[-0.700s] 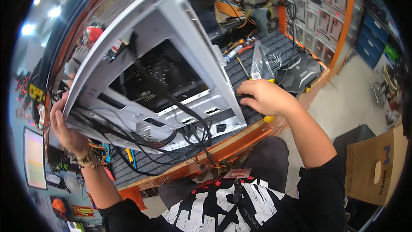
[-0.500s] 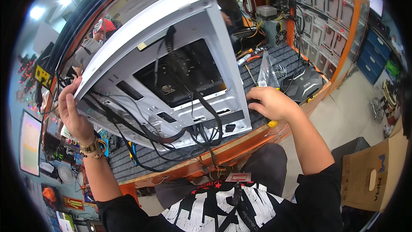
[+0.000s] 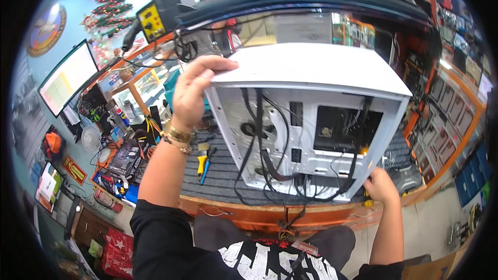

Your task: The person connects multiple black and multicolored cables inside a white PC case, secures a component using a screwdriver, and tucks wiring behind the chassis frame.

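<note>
The computer case is white, its cables black, the mat grey-striped, the bench orange.

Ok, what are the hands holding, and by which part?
The white computer case: left hand on its upper left corner; right hand at its lower right edge, grip partly hidden.

A dark ribbed mat covers the bench top. On its left part, a yellow-handled brush lies beside a blue tool.

Far left: a round emblem is mounted on the wall, left of a lit decorated tree. A yellow-faced control box stands to the right of the tree.

Left: a monitor stands beyond a white fan. Near left: red star-patterned fabric.

Right: an orange-framed display cabinet stands next to blue drawers. A dark object at the mat's right end, partly hidden, appears to be a box.
</note>
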The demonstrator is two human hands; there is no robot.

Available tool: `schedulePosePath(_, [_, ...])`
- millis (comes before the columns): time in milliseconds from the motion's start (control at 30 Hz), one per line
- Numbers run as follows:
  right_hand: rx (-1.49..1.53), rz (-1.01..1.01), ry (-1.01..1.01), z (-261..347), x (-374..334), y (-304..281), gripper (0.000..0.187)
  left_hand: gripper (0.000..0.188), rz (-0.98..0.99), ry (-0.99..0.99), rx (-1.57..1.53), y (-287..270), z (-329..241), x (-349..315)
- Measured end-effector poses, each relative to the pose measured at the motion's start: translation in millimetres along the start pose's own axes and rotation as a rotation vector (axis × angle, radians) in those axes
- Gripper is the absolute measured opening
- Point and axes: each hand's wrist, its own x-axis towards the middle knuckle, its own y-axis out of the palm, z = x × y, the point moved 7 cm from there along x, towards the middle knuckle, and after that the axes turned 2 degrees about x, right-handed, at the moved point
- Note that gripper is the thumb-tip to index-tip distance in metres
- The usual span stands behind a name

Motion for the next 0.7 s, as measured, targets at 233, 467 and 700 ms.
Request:
schedulePosePath(233, [0.035,-0.041,0.065,-2.7,-1.8,3.5,0.024,0.042,0.030,0.058,0.015,0.7,-26.0,-1.1])
schedulePosePath(467, [0.002,-0.067,0.123,-6.1,-2.1,3.3,0.026,0.025,0.105,0.126,0.298,-27.1,-42.3,7.1])
schedulePosePath(700, [-0.078,-0.103,-0.020,6.9,-9.4,-8.3,0.024,0.023,0.185,0.167,0.395,-4.2,-39.2,1.3])
